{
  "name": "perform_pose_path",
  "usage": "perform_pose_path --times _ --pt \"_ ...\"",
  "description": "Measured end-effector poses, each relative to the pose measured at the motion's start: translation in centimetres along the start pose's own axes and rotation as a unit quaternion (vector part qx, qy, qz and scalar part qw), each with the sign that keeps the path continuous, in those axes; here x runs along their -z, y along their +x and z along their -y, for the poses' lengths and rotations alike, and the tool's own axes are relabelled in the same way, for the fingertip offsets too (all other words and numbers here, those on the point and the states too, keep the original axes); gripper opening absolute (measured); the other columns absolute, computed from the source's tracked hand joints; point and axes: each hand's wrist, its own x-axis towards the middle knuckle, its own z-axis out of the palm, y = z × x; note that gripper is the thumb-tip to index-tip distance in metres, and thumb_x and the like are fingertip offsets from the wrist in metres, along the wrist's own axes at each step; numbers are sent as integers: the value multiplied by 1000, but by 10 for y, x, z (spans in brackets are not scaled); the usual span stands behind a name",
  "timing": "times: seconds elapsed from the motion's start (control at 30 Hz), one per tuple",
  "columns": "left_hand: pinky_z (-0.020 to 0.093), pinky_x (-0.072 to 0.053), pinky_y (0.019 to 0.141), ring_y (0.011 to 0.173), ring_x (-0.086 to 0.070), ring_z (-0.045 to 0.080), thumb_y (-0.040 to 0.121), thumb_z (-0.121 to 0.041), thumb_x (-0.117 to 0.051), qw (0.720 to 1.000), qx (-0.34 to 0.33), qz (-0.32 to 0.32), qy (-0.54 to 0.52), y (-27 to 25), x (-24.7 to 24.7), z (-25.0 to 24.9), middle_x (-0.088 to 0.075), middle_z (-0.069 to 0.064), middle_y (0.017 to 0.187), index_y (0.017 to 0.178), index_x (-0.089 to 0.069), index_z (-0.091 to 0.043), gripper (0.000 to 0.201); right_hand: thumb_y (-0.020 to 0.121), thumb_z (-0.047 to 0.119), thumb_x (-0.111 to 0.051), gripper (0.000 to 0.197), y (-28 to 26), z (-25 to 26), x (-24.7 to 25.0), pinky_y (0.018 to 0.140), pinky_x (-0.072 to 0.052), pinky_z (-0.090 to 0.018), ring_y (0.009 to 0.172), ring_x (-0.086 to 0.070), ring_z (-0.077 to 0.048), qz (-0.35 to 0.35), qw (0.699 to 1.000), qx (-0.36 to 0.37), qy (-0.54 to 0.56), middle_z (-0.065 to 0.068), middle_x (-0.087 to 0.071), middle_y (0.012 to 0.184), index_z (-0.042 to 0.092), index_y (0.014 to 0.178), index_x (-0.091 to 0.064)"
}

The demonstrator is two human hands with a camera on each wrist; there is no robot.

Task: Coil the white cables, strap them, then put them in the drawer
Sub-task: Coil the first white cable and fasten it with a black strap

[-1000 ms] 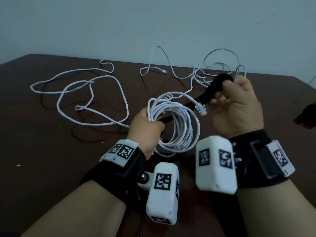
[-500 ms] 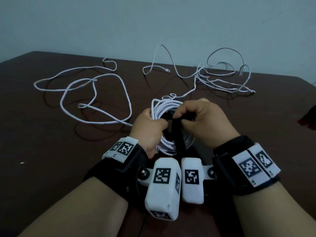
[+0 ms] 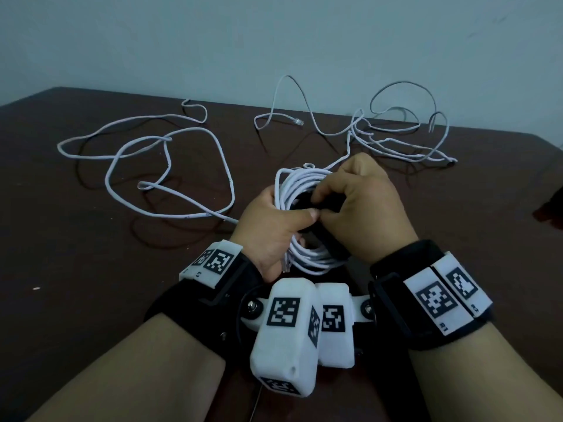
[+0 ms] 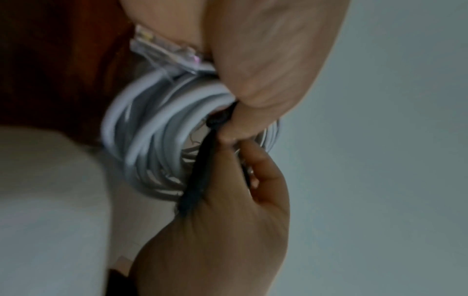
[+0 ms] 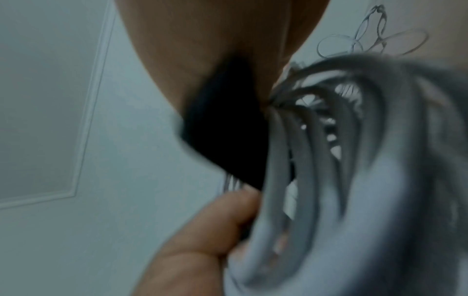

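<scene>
A coiled white cable (image 3: 307, 257) is held above the dark table, just in front of my wrists. My left hand (image 3: 274, 226) grips the coil's left side, thumb pressed across the loops. My right hand (image 3: 356, 208) pinches a black strap (image 3: 333, 248) that runs round the coil's right side. In the left wrist view the coil (image 4: 152, 140) and the strap (image 4: 200, 176) show between both hands, with a clear plug (image 4: 162, 54) sticking out above. The right wrist view shows the strap (image 5: 228, 128) beside the blurred coil (image 5: 329, 180).
Two loose white cables lie on the brown table (image 3: 76, 269): one spread out at the left (image 3: 170, 166), one tangled at the back right (image 3: 396, 138) near the wall. A dark object (image 3: 551, 211) sits at the right edge.
My right hand came down from the raised position, bringing the black strap onto the coil, and now pinches it against the loops next to the left thumb. The left hand kept its hold.
</scene>
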Motion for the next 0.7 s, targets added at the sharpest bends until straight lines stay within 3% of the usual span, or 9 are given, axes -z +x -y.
perform_pose_path --times 0.1,0.17,0.23,0.27,0.37,0.43,0.47,0.6,0.7 --pt "32 -49 55 67 -61 31 76 18 -52 999 -10 -40 23 5 5 2 -62 21 85 110 -57 -5 41 66 3 -61 30 -4 -2 2 75 -37 -3 84 -51 3 -1 994 20 108 2 -51 95 26 85 -66" --pt "32 -47 55 69 -56 31 73 15 -54 998 -17 -61 25 6 4 2 -58 21 88 111 -54 -2 42 65 6 -52 31 -4 -8 0 75 -44 -13 77 -55 0 -67 972 -46 219 1 -59 92 33 78 -61" --pt "26 -41 48 66 -51 26 78 17 -51 997 -30 -67 18 6 3 1 -55 18 88 110 -53 -3 38 69 12 -53 24 0 -13 0 68 -47 -26 64 -55 -6 -133 925 -148 323 8 -62 75 33 69 -61" --pt "24 -39 45 64 -50 24 79 18 -50 997 -35 -66 15 6 3 1 -54 17 88 108 -54 -5 37 74 14 -56 19 0 -13 1 64 -46 -26 58 -52 -5 -136 917 -174 333 12 -59 66 31 66 -61" --pt "24 -38 44 63 -49 22 79 18 -50 997 -44 -64 11 4 -1 2 -54 16 87 105 -54 -8 37 82 12 -65 22 -3 -10 0 60 -43 -12 57 -48 3 -89 942 -147 287 12 -55 65 27 69 -57" --pt "24 -37 43 61 -49 21 80 17 -50 997 -43 -69 5 4 -1 2 -55 15 84 105 -54 -8 36 83 10 -64 20 -4 -5 -4 60 -43 -12 61 -49 0 -85 932 -144 322 8 -56 70 25 73 -56" --pt "23 -37 43 59 -49 20 80 18 -49 997 -42 -71 -3 5 0 2 -54 14 82 105 -54 -8 36 85 9 -61 18 -3 -6 -5 57 -42 -14 59 -48 -3 -98 910 -167 368 6 -55 68 22 73 -57" --pt "21 -37 41 53 -48 16 81 17 -50 997 -34 -63 -30 6 2 2 -55 11 76 107 -54 -5 35 84 4 -42 21 8 -21 -2 50 -36 -24 53 -42 -13 -177 762 -344 519 1 -53 61 14 75 -59" --pt "20 -40 42 50 -56 15 83 17 -49 996 -38 -50 -61 4 1 1 -59 10 70 110 -55 -2 34 88 0 -41 22 2 -21 3 63 -53 -34 61 -59 -25 -56 738 -402 539 -13 -62 70 2 85 -62"
